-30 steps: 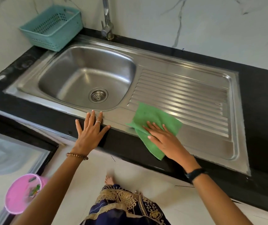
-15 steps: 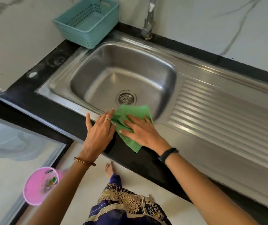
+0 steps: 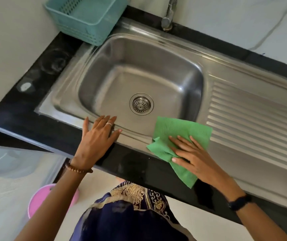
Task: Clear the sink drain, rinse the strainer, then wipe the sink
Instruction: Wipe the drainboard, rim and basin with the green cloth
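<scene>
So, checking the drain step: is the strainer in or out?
In: the strainer sits seated in the drain at the bottom of the sink.

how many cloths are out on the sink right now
1: a green cloth lies on the sink's front rim, right of the drain, pressed flat under the right hand. None shows elsewhere.

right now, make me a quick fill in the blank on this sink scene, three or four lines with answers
1. The right hand presses a flat ____ cleaning cloth onto the steel sink's front rim.
2. The round metal strainer sits in the ____.
3. The teal plastic basket stands at the sink's back ____ corner.
4. The left hand holds ____.

Missing words: green; drain; left; nothing
</scene>
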`<state>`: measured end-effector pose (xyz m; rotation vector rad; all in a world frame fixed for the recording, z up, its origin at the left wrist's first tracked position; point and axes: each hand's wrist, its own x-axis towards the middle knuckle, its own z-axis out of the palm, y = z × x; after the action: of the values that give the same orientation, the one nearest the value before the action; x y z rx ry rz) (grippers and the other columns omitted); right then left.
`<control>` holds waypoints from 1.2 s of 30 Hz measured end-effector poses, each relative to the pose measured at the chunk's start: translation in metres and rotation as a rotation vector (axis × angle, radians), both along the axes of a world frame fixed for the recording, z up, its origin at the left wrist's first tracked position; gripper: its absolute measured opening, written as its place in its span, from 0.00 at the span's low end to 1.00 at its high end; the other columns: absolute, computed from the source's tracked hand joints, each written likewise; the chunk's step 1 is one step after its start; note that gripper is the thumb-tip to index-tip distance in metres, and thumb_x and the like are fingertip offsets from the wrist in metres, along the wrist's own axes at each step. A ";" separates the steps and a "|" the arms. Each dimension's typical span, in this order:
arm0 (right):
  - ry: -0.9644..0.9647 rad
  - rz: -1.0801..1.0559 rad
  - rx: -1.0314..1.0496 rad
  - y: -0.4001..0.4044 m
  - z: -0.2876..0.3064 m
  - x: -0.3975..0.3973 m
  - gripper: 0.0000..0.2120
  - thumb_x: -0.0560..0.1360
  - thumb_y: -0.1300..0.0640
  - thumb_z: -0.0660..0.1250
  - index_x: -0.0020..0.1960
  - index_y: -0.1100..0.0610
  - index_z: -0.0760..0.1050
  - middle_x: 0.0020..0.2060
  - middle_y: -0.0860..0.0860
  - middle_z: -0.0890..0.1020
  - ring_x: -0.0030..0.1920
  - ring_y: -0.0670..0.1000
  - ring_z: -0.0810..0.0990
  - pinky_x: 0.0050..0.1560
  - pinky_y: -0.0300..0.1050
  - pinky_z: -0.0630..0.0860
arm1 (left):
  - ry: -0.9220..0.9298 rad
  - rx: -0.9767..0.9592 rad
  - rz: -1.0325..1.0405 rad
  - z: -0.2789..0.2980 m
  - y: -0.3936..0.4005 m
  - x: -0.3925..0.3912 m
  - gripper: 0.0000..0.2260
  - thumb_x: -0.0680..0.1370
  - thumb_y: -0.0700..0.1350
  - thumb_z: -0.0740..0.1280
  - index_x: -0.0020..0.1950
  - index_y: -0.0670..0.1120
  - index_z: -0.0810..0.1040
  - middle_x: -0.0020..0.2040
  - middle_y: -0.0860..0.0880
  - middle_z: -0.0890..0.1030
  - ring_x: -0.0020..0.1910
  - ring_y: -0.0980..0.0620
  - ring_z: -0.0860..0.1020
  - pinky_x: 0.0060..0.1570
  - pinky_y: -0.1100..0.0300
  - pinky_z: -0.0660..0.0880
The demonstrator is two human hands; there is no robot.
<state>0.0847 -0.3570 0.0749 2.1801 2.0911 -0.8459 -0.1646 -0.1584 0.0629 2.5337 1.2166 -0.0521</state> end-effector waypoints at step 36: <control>0.570 -0.150 -0.052 0.204 -0.021 -0.152 0.19 0.78 0.46 0.60 0.68 0.41 0.69 0.75 0.39 0.56 0.74 0.42 0.58 0.73 0.40 0.57 | -0.223 0.026 0.128 0.027 0.143 -0.096 0.21 0.78 0.40 0.59 0.71 0.45 0.65 0.55 0.41 0.76 0.55 0.41 0.75 0.52 0.47 0.74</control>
<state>-0.0676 -0.1533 0.0535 2.2859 2.0773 -1.6846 -0.2609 -0.0154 0.0900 2.4003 1.2909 0.2705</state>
